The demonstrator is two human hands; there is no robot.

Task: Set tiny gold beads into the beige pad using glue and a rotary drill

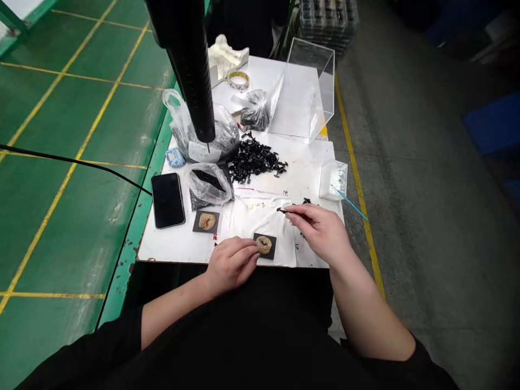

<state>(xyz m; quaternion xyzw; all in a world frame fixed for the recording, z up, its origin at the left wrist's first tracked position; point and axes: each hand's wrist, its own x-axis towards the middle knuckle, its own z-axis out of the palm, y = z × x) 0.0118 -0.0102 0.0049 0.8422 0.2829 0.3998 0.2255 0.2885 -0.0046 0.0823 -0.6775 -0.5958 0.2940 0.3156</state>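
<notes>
My left hand (231, 264) rests at the near edge of the white table (179, 246), fingers curled, fingertips touching a small black square pad with a tan lump (265, 245) on it. My right hand (320, 230) lies to the right of it, fingers pinched on a small black part (281, 210) held just above the table. A second black pad with a tan lump (206, 221) lies to the left. A heap of small black parts (255, 158) sits in the middle of the table.
A black phone (167, 199) lies at the left edge. Plastic bags (209, 184) of black parts, a clear acrylic box (311, 89), a tape roll (238, 79) and a small white tray (333, 180) with a blue stick stand further back. A black post (190, 70) hangs overhead.
</notes>
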